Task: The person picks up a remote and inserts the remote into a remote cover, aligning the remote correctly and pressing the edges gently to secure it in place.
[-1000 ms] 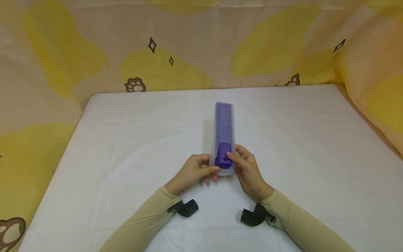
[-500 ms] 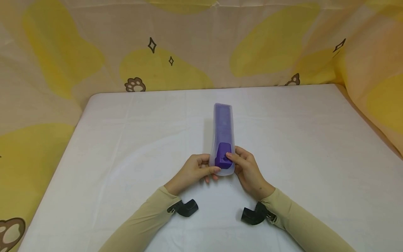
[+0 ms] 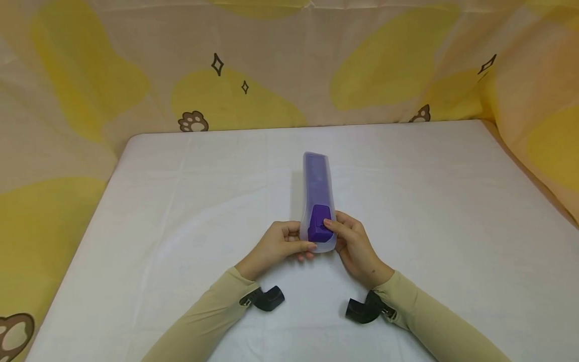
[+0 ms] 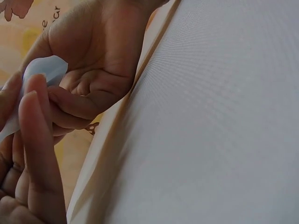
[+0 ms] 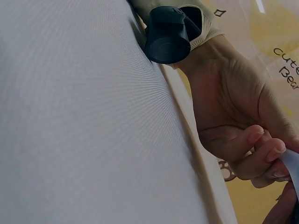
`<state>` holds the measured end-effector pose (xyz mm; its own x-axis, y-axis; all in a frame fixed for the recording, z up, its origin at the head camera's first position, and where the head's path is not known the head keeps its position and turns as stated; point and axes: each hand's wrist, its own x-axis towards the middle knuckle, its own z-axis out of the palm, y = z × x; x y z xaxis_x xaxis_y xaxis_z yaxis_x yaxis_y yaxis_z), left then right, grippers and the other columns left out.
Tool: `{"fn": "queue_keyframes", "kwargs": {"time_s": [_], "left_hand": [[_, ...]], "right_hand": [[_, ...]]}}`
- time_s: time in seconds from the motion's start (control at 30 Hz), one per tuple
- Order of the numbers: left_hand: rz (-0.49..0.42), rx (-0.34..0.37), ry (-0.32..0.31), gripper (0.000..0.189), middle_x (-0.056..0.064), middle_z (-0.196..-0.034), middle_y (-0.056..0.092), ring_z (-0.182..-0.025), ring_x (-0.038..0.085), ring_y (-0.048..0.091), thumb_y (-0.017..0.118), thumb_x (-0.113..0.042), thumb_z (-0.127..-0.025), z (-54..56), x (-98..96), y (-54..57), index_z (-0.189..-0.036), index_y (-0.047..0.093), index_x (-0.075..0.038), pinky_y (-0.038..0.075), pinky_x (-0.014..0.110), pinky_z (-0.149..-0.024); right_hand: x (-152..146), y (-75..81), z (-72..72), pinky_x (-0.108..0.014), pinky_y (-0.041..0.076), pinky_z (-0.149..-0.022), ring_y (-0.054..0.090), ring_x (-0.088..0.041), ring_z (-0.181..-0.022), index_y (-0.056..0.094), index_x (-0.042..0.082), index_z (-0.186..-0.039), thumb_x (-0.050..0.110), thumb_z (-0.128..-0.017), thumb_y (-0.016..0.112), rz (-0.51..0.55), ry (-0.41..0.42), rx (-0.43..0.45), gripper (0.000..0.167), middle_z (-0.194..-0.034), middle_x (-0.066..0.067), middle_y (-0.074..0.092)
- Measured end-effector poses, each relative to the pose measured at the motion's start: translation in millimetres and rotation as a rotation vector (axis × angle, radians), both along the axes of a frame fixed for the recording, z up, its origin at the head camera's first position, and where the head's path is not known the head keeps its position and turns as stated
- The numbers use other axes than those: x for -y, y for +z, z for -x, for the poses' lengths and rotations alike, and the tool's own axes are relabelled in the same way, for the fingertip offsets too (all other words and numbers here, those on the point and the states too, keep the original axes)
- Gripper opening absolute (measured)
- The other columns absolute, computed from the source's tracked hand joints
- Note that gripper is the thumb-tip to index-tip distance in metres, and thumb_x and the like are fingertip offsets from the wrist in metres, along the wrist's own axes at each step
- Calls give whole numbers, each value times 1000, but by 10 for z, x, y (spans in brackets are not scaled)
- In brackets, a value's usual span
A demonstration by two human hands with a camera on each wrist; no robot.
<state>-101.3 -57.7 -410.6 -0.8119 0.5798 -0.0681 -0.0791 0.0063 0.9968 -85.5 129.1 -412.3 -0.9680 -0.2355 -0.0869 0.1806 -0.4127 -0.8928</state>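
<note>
A long translucent case (image 3: 317,178) with purple contents or lining stands out from both hands over the white table, its far end tilted slightly left. At its near end is a dark purple latch (image 3: 319,221). My left hand (image 3: 273,246) pinches the lower left corner, thumb on top and fingers beneath. My right hand (image 3: 359,249) grips the right edge, its thumb lying on the purple latch. In the left wrist view the rounded pale end of the case (image 4: 46,67) shows between the fingers. Only a pale sliver of the case (image 5: 293,163) enters the right wrist view.
A white-covered table (image 3: 217,201) spreads around the hands. Behind it hangs a yellow and cream patterned cloth (image 3: 271,60). Black wrist mounts sit on the left sleeve (image 3: 269,299) and the right sleeve (image 3: 365,309).
The far end of the case has swung a little to the left and toward me. Both hands keep their grip in nearly the same place.
</note>
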Motion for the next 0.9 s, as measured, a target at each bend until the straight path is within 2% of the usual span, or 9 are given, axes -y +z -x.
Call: {"fn": "queue_keyframes", "kwargs": {"time_s": [0.33,0.6,0.73,0.9], "left_hand": [[5,12,0,17,21,-76,68,-63,12,66,66,4,-85,7,-2,-14,-96,60,16,56,30,-62],[-5,38,12,28,25,-83,68,-67,13,67,61,4,-86,5,-5,28,-110,57,18,56,31,-65],[14,43,36,33,25,-85,68,-69,15,68,58,2,-85,-3,1,1,-114,56,17,56,31,-66],[-2,42,30,34,28,-88,67,-71,17,68,57,3,-85,-2,3,-17,-115,55,18,56,32,-68]], "right_hand": [[8,8,1,-27,52,-84,63,-13,-97,34,-19,-132,4,-95,43,4,9,11,44,-108,-4,64],[2,20,3,-26,51,-84,64,-13,-97,34,-19,-132,5,-95,44,15,-2,32,46,-107,-3,65],[6,12,-12,-27,52,-84,64,-13,-96,32,-18,-133,4,-95,44,21,2,47,46,-106,-2,66],[7,13,-17,-27,52,-83,64,-13,-97,32,-18,-134,5,-95,45,13,-7,41,47,-107,-2,66]]}}
